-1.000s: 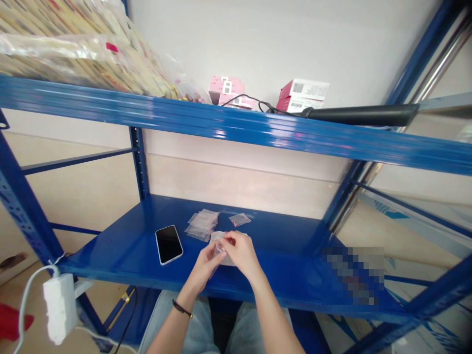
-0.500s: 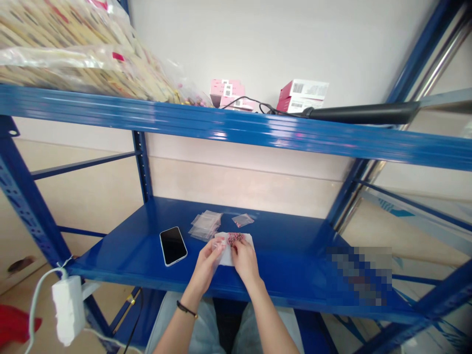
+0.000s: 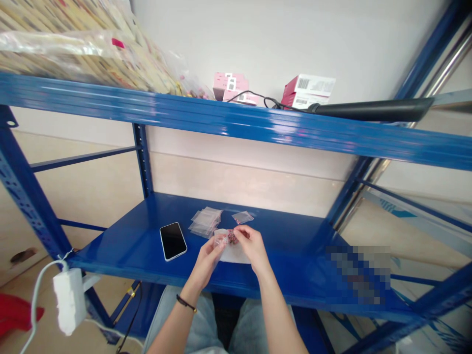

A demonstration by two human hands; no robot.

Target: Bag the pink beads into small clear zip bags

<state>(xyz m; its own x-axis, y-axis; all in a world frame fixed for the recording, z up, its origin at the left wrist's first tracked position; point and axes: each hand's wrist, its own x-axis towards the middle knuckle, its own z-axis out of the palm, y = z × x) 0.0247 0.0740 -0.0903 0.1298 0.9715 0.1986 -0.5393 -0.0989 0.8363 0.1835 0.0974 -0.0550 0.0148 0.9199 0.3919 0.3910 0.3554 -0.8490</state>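
My left hand pinches a small transparent plastic bag at its fingertips. My right hand is right beside it, with its fingers closed on a folded white paper sheet. A small heap of pink beads lies on the paper, touching the bag's mouth. Whether any beads are inside the bag is hidden. Both hands are above the blue steel shelf.
A stack of transparent bags and a single bag with pink contents lie behind my hands. A black smartphone lies to their left. Blue rack uprights and an upper shelf hold boxes and a black handle.
The white paper has gone from lying flat to folded, and the beads have bunched near the bag. My hands have moved closer together, and the bag now sits against the paper.
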